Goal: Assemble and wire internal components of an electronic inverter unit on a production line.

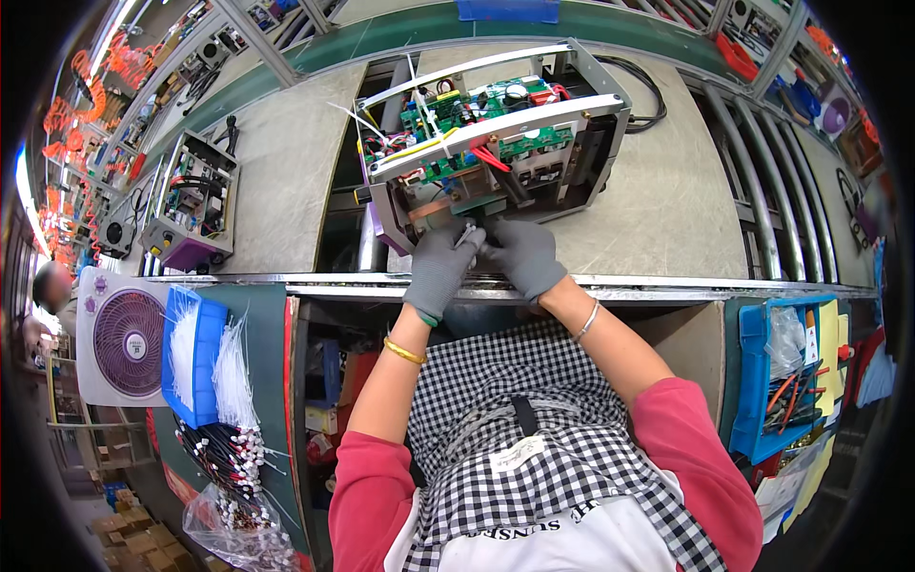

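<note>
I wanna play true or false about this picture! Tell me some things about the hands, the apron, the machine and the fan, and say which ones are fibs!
1. The left hand and right hand wear gray gloves. True.
2. The apron is striped. False: it is checked.
3. The machine by the hands has green circuit boards. True.
4. The fan is on the picture's right. False: it is on the left.
5. The gold bracelet is on the left wrist. True.

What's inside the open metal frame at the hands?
Green circuit boards and red wires show inside the frame. The left hand and right hand cover part of its lower front; what lies behind them can't be seen.
</note>
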`<state>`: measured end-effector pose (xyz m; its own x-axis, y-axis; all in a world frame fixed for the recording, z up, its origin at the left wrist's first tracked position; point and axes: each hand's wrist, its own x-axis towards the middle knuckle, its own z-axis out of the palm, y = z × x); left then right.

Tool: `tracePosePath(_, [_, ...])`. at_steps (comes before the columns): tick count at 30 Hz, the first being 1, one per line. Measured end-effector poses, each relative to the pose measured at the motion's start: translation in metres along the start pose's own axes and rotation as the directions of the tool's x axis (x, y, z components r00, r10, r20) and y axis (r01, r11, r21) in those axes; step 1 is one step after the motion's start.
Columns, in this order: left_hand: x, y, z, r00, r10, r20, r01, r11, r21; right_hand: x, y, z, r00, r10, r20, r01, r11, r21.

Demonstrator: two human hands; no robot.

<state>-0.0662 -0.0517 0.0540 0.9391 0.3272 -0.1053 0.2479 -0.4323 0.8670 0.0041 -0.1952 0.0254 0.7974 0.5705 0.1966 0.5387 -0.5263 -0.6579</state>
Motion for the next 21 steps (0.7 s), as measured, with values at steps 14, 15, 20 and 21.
tracePosePath(14, [0.018,-0.028,0.033,0.884,0.213,-0.417,-0.187,0.977,0.102,0.0,0.05,-0.034,0.91,-0.347,-0.228,0.313,0.934,-0.174])
tracePosePath(15, [0.019,-0.03,0.033,0.899,0.146,-0.414,-0.132,0.989,0.062,-0.001,0.052,-0.033,0.911,-0.357,-0.207,0.329,0.931,-0.157])
tracePosePath(20, [0.02,-0.033,0.028,0.926,0.161,-0.342,-0.161,0.987,0.029,-0.001,0.056,-0.03,0.911,-0.337,-0.239,0.314,0.941,-0.127])
tracePosePath(21, [0.02,-0.032,0.028,0.921,0.146,-0.362,-0.139,0.989,0.045,-0.001,0.056,-0.03,0.908,-0.351,-0.23,0.331,0.936,-0.12])
